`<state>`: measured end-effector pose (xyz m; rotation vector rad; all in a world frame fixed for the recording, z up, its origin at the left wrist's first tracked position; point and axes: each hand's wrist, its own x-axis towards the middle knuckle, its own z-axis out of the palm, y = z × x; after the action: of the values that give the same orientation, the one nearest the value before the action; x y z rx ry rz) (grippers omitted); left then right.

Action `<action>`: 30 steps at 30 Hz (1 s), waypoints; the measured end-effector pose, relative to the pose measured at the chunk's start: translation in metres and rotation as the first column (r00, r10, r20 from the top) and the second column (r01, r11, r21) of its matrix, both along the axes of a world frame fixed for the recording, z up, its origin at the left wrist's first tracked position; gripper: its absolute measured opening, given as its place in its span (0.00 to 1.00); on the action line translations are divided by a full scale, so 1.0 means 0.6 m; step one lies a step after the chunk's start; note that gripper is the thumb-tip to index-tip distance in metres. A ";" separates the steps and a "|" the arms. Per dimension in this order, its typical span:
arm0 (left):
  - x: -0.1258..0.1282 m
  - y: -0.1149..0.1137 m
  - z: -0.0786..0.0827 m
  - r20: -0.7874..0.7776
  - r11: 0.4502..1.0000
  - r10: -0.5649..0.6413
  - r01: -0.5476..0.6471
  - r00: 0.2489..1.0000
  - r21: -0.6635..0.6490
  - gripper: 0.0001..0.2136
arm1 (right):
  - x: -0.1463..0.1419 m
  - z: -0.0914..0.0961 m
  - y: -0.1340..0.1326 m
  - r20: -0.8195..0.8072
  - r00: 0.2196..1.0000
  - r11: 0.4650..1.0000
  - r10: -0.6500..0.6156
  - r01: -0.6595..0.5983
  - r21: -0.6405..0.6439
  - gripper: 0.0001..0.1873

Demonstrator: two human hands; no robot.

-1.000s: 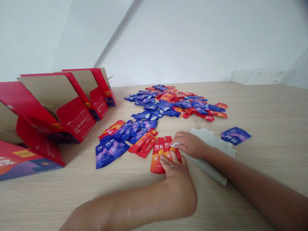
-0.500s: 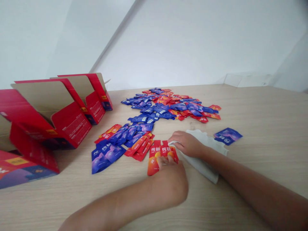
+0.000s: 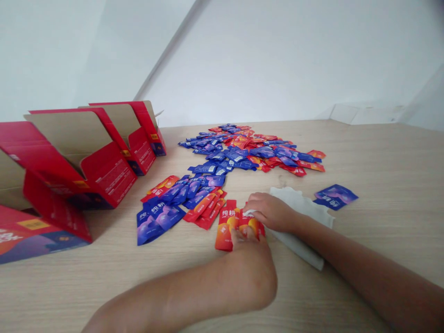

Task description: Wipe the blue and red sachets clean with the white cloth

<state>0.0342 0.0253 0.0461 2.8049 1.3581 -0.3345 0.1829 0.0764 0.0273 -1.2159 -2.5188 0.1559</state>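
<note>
My left hand [image 3: 248, 252] lies on the lower end of two red-orange sachets [image 3: 227, 224] on the wooden table [image 3: 381, 152]; its fingers are mostly hidden behind the wrist. My right hand [image 3: 268, 210] is curled, pinching a white cloth [image 3: 305, 203] against the top of the right sachet. The cloth spreads out under my right forearm. To the left lies a fanned row of blue and red sachets [image 3: 180, 199].
A big loose heap of blue and red sachets [image 3: 249, 150] covers the table's middle. One blue sachet [image 3: 335, 195] lies apart at the right. Several open red cardboard boxes [image 3: 79, 152] stand along the left side. A white wall rises behind.
My right hand has slid the cloth further over the right sachet, covering its top. My left hand stays pressed on the sachets' lower ends.
</note>
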 end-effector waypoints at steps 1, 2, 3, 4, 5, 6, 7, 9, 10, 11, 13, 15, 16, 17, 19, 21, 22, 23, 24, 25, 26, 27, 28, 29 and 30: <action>0.003 -0.005 0.002 -0.014 1.000 -0.017 0.017 1.000 -0.016 0.20 | 0.006 -0.002 0.004 0.003 0.999 0.999 -0.034 0.034 0.007 0.12; 0.005 -0.009 0.002 -0.037 0.999 -0.027 0.025 0.999 -0.039 0.21 | 0.013 -0.004 0.007 0.003 0.998 0.998 -0.063 0.063 0.013 0.12; 0.008 -0.013 0.001 -0.061 0.998 -0.024 0.020 0.998 -0.056 0.22 | 0.018 -0.004 0.008 -0.006 0.996 0.996 -0.090 0.090 0.023 0.12; 0.010 -0.015 -0.001 -0.081 0.998 -0.004 -0.001 0.997 -0.058 0.23 | 0.021 -0.004 0.009 -0.023 0.994 0.993 -0.111 0.112 0.035 0.13; 0.012 -0.017 -0.005 -0.096 0.998 0.021 -0.026 0.995 -0.056 0.23 | 0.023 -0.002 0.008 -0.048 0.991 0.991 -0.126 0.128 0.050 0.13; 0.015 -0.017 -0.011 -0.095 0.998 0.045 -0.050 0.994 -0.043 0.24 | 0.022 0.000 0.005 -0.078 0.988 0.988 -0.134 0.139 0.064 0.13; 0.017 -0.017 -0.017 -0.087 0.998 0.059 -0.062 0.994 -0.029 0.23 | 0.020 0.004 0.002 -0.106 0.985 0.987 -0.135 0.143 0.078 0.13; 0.022 -0.018 -0.031 -0.078 0.999 0.050 -0.051 0.996 -0.012 0.23 | 0.010 0.010 -0.006 -0.133 0.985 0.988 -0.107 0.120 0.093 0.13; 0.024 -0.019 -0.037 -0.085 0.999 0.050 -0.050 0.995 0.002 0.23 | 0.004 0.013 -0.010 -0.126 0.989 0.992 -0.080 0.092 0.091 0.13; 0.025 -0.021 -0.042 -0.095 0.998 0.056 -0.055 0.994 0.018 0.23 | -0.002 0.015 -0.014 -0.109 0.993 0.995 -0.049 0.058 0.084 0.13; 0.026 -0.027 -0.046 -0.093 0.995 0.083 -0.078 0.992 0.063 0.23 | -0.012 0.015 -0.018 -0.061 0.998 0.999 0.006 -0.003 0.055 0.12; 0.026 -0.035 -0.044 -0.061 0.991 0.099 -0.093 0.993 0.097 0.23 | -0.016 0.011 -0.017 -0.025 0.999 0.999 0.030 -0.029 0.030 0.11; 0.026 -0.038 -0.041 -0.049 0.990 0.103 -0.097 0.994 0.099 0.23 | -0.015 0.008 -0.015 -0.016 1.000 0.999 0.026 -0.025 0.025 0.11; 0.027 -0.041 -0.037 -0.044 0.991 0.106 -0.101 0.993 0.091 0.23 | -0.012 0.005 -0.012 -0.009 1.000 1.000 0.011 -0.011 0.023 0.12; 0.028 -0.044 -0.030 -0.065 0.993 0.113 -0.110 0.992 0.050 0.23 | -0.003 -0.002 -0.004 0.000 0.999 0.999 -0.034 0.034 0.023 0.12; 0.031 -0.044 -0.026 -0.095 0.992 0.123 -0.121 0.988 0.027 0.22 | 0.006 -0.006 0.001 -0.005 0.997 0.996 -0.082 0.082 0.026 0.12; 0.032 -0.044 -0.025 -0.103 0.992 0.123 -0.120 0.987 0.030 0.22 | 0.010 -0.006 0.003 -0.018 0.995 0.994 -0.102 0.103 0.032 0.12; 0.032 -0.044 -0.024 -0.110 0.993 0.120 -0.117 0.987 0.035 0.22 | 0.012 -0.005 0.003 -0.038 0.992 0.991 -0.122 0.124 0.043 0.12; 0.033 -0.044 -0.024 -0.116 0.993 0.115 -0.111 0.987 0.036 0.23 | 0.012 -0.003 0.001 -0.067 0.988 0.988 -0.138 0.142 0.057 0.12; 0.033 -0.044 -0.025 -0.116 0.994 0.110 -0.106 0.987 0.039 0.23 | 0.011 0.001 -0.002 -0.099 0.984 0.985 -0.149 0.156 0.074 0.13; 0.033 -0.045 -0.026 -0.109 0.994 0.106 -0.102 0.988 0.042 0.22 | 0.007 0.005 -0.006 -0.126 0.981 0.983 -0.151 0.162 0.089 0.14; 0.032 -0.045 -0.027 -0.104 0.994 0.105 -0.101 0.989 0.044 0.22 | 0.003 0.010 -0.010 -0.143 0.980 0.983 -0.141 0.156 0.100 0.14; 0.032 -0.046 -0.028 -0.103 0.994 0.105 -0.101 0.989 0.046 0.22 | -0.002 0.013 -0.015 -0.147 0.982 0.985 -0.121 0.137 0.105 0.14; 0.032 -0.047 -0.029 -0.106 0.994 0.104 -0.099 0.989 0.051 0.22 | -0.008 0.016 -0.018 -0.134 0.987 0.989 -0.092 0.106 0.101 0.14; 0.032 -0.048 -0.031 -0.111 0.994 0.099 -0.093 0.989 0.059 0.23 | -0.013 0.017 -0.021 -0.109 0.992 0.994 -0.058 0.067 0.087 0.14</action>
<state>0.0535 -0.0033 0.0277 2.7893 1.5411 -0.4692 0.1754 0.0637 0.0377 -1.2159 -2.3667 0.0874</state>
